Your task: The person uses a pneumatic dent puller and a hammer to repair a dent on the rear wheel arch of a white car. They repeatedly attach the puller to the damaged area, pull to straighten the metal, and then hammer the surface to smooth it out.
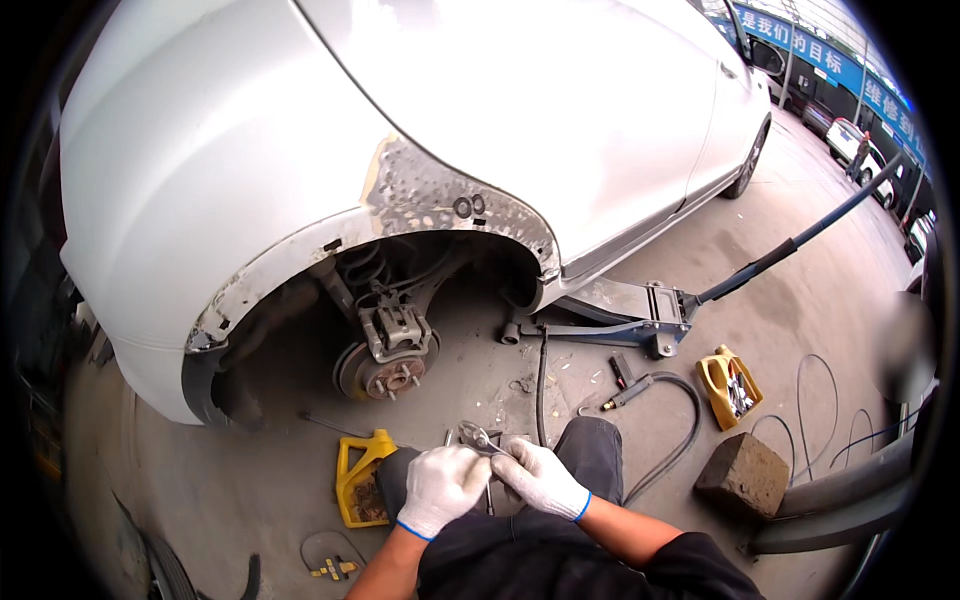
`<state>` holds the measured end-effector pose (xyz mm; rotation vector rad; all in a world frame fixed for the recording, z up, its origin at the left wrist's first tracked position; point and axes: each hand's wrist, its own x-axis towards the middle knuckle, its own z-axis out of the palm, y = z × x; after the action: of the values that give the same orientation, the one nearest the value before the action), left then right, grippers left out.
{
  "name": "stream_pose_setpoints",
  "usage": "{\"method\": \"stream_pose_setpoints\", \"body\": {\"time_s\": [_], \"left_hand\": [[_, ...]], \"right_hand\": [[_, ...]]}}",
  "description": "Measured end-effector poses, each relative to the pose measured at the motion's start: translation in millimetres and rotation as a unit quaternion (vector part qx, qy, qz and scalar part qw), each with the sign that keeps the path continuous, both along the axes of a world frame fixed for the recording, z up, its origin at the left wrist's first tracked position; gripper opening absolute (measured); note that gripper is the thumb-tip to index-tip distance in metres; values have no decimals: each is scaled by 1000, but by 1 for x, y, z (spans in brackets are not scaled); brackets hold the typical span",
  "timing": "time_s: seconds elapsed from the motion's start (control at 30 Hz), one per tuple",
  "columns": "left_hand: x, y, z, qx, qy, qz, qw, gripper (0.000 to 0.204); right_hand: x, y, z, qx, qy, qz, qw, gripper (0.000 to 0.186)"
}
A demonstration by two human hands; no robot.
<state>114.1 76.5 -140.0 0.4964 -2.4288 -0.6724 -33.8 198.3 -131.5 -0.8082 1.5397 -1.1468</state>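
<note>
My left hand [441, 487] and my right hand [541, 478], both in white knit gloves with blue cuffs, meet above my lap. Between them is a metal hand tool [475, 436] with a rounded, jaw-like head that points away from me; its exact kind is unclear. Closed fingers of the left hand wrap it, while the right thumb and fingers pinch its near end. Below the gloves a thin metal rod [490, 498] shows in part. Ahead is a white car's wheel arch [450, 195], stripped to bare pitted metal, with two small dark rings stuck on. Its brake disc [350, 372] is exposed.
A blue floor jack [620, 318] sits under the sill, its long handle [800, 240] rising right. Cut yellow containers [352, 448] [712, 372] hold small parts and tools. A torch with a cable [625, 392], a rough block [742, 474] and loose wires lie right.
</note>
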Motion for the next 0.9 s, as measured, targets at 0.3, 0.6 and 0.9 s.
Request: {"method": "stream_pose_setpoints", "body": {"time_s": [0.3,0.6,0.9], "left_hand": [[-10,11,-15,584,100,89,800,18],[-13,-6,-34,574,92,3,813,30],[13,18,-75,580,40,78,810,32]], "right_hand": [[0,6,-28,-190,381,93,900,28],[-48,-7,14,-92,321,70,940,31],[-135,-69,155,-101,490,28,866,49]]}}
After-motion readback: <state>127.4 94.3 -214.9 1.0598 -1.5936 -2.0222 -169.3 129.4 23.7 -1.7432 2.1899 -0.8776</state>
